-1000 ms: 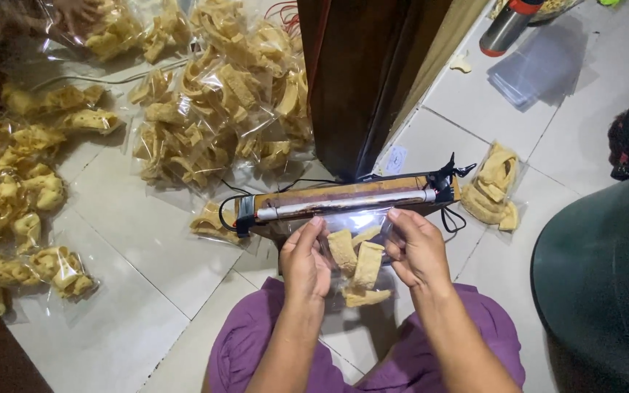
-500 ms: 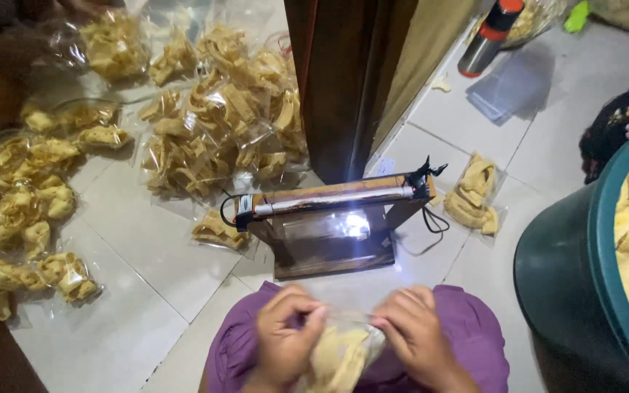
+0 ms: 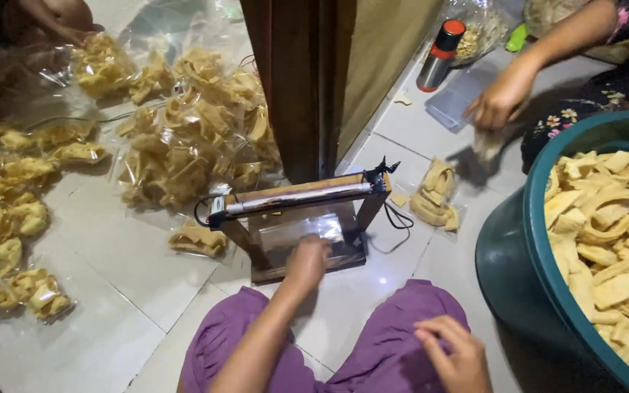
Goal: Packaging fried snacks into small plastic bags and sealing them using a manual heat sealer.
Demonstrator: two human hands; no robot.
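Left hand (image 3: 307, 260): fingers curled and pressed together, reaching under the bar of the wooden bag sealer (image 3: 296, 218), knuckles against its base; whether anything is pinched cannot be told.
Right hand (image 3: 456, 351): loosely curled, empty as far as visible, resting on the purple-clothed lap (image 3: 373, 342), well apart from the sealer.
Sealer: upright on the floor just ahead of the knees, heating strip across the top, black cord at both ends, clear film below the bar.
Sealed packet of yellow chips (image 3: 198, 239): flat on the floor just left of the sealer base.
Second packet (image 3: 434, 195): just right of the sealer, beside the cord.
Heap of filled clear bags (image 3: 183, 138): behind and left, spreading along the left edge.
Teal tub (image 3: 518, 255): at right, full of loose chips.
Another person's hand (image 3: 500, 102): upper right, over a clear plastic lid.
Flask with red cap (image 3: 440, 54): standing near it.
Dark wooden post (image 3: 303, 80): rising directly behind the sealer.
Surface: pale glossy floor tiles (image 3: 111, 276), grey grout lines, lamp glare near the knees.
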